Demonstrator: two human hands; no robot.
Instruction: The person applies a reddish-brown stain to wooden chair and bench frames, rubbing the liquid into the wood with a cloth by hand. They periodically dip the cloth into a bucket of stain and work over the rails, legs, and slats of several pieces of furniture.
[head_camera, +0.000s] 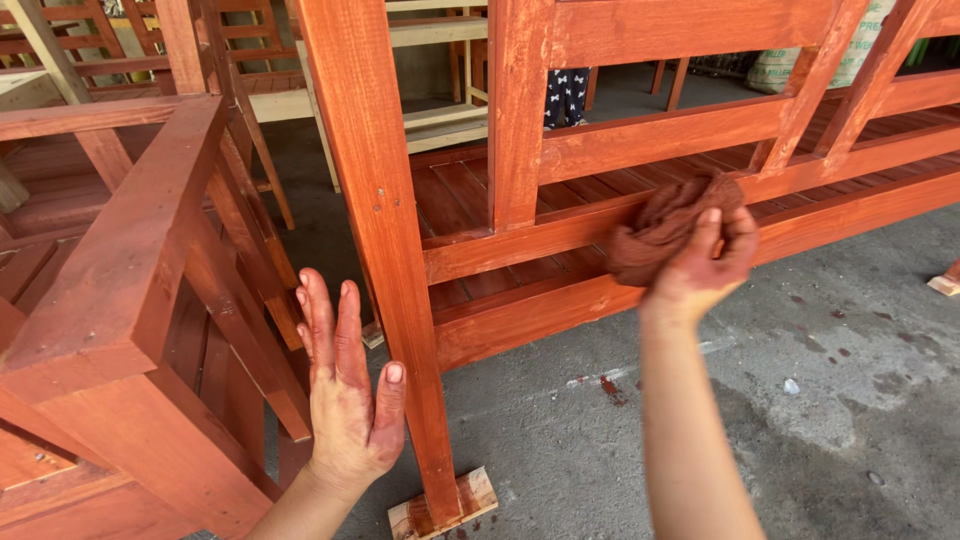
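Stained, the left hand (345, 395) hangs flat and open beside the upright post (385, 250), while the right hand (705, 265) bunches a stain-soaked rag (660, 225) against the frame's lower rail (560, 232), pressing colour into the wood.

— Where does the rag (662, 228) sit?

— In the right hand (705, 265), pressed against the lower rail (560, 235) of the bed frame (700, 130), right of the upright post (385, 260).

— And the left hand (345, 400)?

— Just left of that post, near it, fingers spread; I cannot tell if it touches.

— What is under the post?

— A small wooden block (445, 510), lying on the floor (820, 400). Another block (945, 283) lies at the far right edge.

— What is left of the hands?

— A second frame (120, 290), close beside the first.

— And behind?

— Slats (480, 200) lie inside the bed frame behind the rail. Past them stand shelves (440, 110), a person's legs (566, 95) and, farther right, a sack (800, 65).
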